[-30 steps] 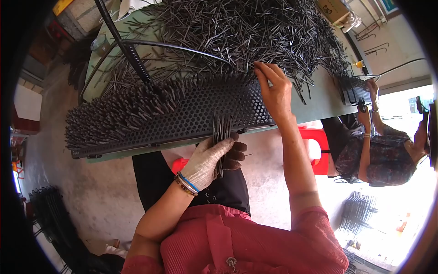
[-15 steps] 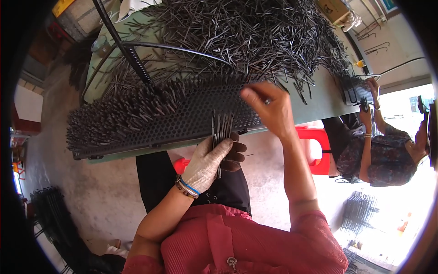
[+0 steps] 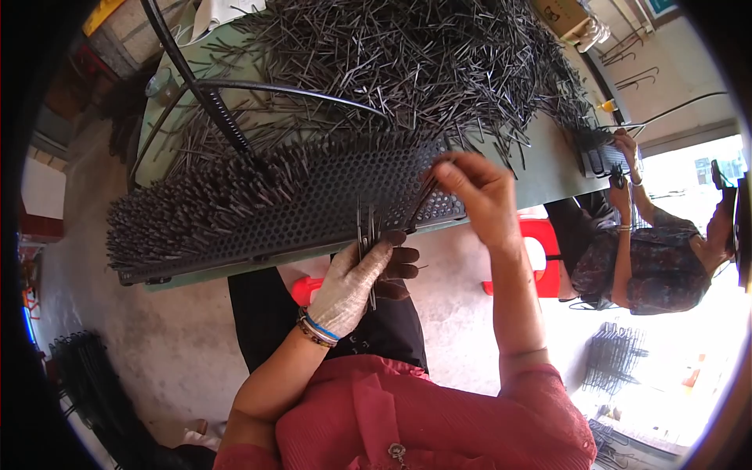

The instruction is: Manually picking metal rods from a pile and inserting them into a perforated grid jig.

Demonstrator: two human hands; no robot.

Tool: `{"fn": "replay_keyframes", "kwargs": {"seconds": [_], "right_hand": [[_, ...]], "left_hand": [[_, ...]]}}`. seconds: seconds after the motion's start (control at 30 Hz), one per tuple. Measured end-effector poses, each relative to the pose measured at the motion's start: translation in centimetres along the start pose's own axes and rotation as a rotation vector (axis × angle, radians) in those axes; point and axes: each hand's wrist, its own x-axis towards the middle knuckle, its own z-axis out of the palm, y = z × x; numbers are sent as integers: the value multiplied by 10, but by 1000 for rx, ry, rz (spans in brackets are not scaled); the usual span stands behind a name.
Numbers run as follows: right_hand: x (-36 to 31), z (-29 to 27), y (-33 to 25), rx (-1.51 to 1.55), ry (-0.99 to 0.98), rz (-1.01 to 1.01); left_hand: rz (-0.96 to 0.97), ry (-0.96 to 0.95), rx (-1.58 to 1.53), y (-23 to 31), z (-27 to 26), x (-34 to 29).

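My left hand (image 3: 341, 291), in a pale glove with dark fingertips, grips a small bundle of thin dark strips (image 3: 368, 223) standing roughly upright. It is just in front of the near edge of a black perforated board (image 3: 337, 196). My bare right hand (image 3: 487, 197) pinches several more thin strips between thumb and fingers. These slant down and left over the board's right end, and I cannot tell whether their tips are in the holes. Many upright strips (image 3: 188, 200) crowd the board's left part and far edge. Much of the middle and right shows bare holes.
A large heap of loose strips (image 3: 423, 66) covers the green table (image 3: 553, 174) behind the board. A black slotted post (image 3: 211, 102) rises at the board's left. A co-worker (image 3: 658, 266) handles a similar board at right, near a red stool (image 3: 542, 243).
My right hand has moved slightly right and down and now shows several strips in its pinch. The bundle in my left hand looks thinner. The view has shifted a little.
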Motion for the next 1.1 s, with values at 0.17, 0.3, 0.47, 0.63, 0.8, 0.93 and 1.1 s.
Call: {"fn": "replay_keyframes", "kwargs": {"seconds": [0.17,0.3,0.47,0.63,0.8,0.93,1.1], "right_hand": [[40,-22,2,-145,193,-204],[55,-25,15,-264,236,-232],[58,-28,26,-299,242,-276],[59,-30,27,-283,232,-288],[59,-29,21,-394,201,-315],[60,-30,22,-437,177,-384],[60,-31,22,-445,119,-371]], "left_hand": [[-32,-49,17,-1,4,1],[-46,-42,19,-3,3,1],[-38,-37,18,-5,1,1],[-44,-41,17,-6,2,2],[-50,-34,12,-5,2,1],[-51,-27,9,-7,0,2],[-47,-22,3,-8,-1,1]]}}
